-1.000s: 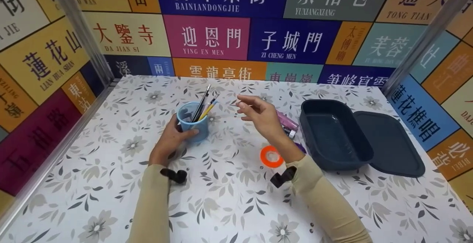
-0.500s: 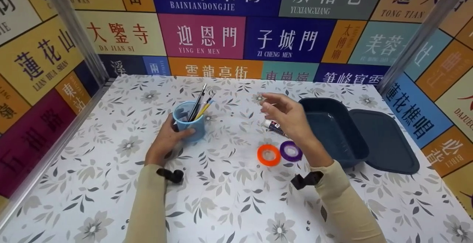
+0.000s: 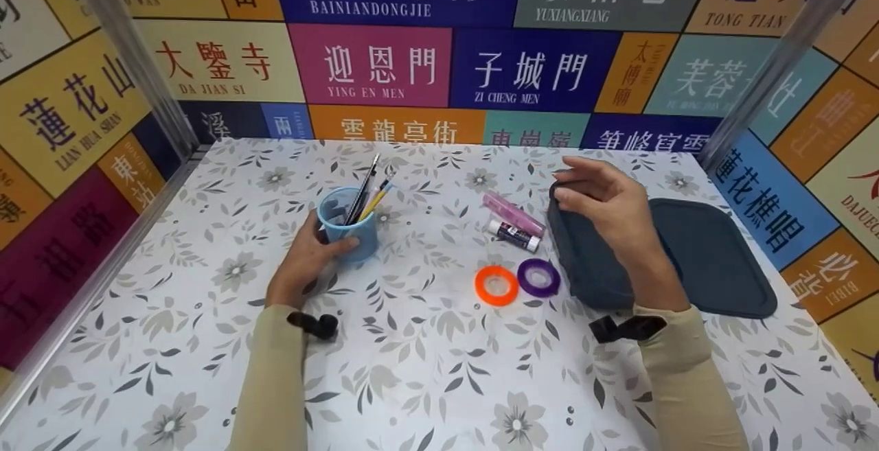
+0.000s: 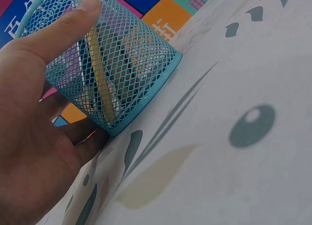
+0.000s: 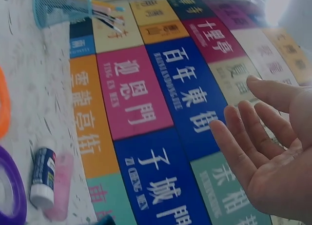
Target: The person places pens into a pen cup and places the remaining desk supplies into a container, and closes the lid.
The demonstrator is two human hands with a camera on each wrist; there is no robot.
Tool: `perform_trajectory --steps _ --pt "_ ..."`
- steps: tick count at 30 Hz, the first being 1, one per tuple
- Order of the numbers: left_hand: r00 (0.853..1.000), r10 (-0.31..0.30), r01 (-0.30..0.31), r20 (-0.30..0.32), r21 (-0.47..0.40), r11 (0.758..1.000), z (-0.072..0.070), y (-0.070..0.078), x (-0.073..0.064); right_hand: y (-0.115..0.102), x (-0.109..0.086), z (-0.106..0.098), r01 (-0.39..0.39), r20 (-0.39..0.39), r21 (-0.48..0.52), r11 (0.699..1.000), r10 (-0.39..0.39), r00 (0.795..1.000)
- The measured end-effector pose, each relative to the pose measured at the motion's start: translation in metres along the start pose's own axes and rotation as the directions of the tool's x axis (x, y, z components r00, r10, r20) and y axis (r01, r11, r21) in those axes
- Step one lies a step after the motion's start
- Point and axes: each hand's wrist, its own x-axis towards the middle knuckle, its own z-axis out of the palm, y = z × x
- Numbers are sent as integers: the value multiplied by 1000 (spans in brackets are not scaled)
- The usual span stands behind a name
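1. The blue mesh cup (image 3: 364,235) stands nearly upright on the left half of the table (image 3: 398,355), in about the same spot as a second ago. A yellow pencil (image 3: 371,207) and some dark sticks lean out of it; I cannot count them all.
2. The left hand (image 3: 302,262) has not let go: its fingers are curled round the cup, thumb across the front of the mesh. I read this as steadying the cup.
3. The right hand (image 3: 608,211) is what has changed. A second ago it hung between the cup and the loose things; now it is far to the right, above the near-left side of the dark box (image 3: 566,252). Its fingers are loose and spread, grasping nothing. Whether they touch the rim, I cannot tell.
4. That shift uncovers the pink tube (image 3: 515,213) and the glue stick (image 3: 514,235), side by side between cup and box. For the work, it seems to mean the right hand is free while the cup stays held.
5. Nearer the person, the orange ring (image 3: 482,286) and purple ring (image 3: 522,278) lie side by side, the purple one just beside the box.
6. Farthest right, the dark lid (image 3: 717,259) lies flat, off the box.
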Motion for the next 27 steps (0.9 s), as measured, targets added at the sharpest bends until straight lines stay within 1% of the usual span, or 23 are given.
perform_trajectory --steps 4,7,10,12,14,15,19,21,22,24,25,27 --pt "1000 -23 23 -2 -16 1000 -1 0 -1 3 0 -20 4 -14 42 999 -4 1000" --pt "1000 -10 10 7 -28 1000 -1 -1 -1 7 0 -36 -5 -12 40 999 5 1000" --pt "1000 8 -8 13 -25 1000 0 -1 -2 13 1 -53 -25 -25 58 998 26 999" --pt "1000 10 -10 12 -17 1000 1 0 -1 16 0 -65 -40 -41 67 997 43 998" --pt "1000 -1 1 10 -8 1000 1 0 -1 20 -1 -77 -57 -64 77 995 62 996" --pt "1000 -10 10 12 -4 1000 2 3 -3 22 -2 -83 -65 -74 71 995 70 995" --pt "1000 -16 16 13 6 1000 2 2 -3 26 -7 -105 -89 -91 20 996 90 992" --pt "1000 1 -1 17 2 1000 1 1 -3 27 -11 -116 -103 -98 -29 994 99 990" --pt "1000 13 -13 16 1 1000 1 -2 -1 27 -13 -122 -109 -104 -45 993 103 989" --pt "1000 27 -27 17 3 1000 1 -2 -1 29 -16 -131 -132 -127 -73 989 122 984" --pt "999 29 -29 15 6 1000 1 -2 -1 30 -17 -136 -141 -129 -72 987 131 983" --pt "1000 27 -28 11 12 1000 0 -2 -1 35 -19 -143 -167 -138 -105 980 152 979"
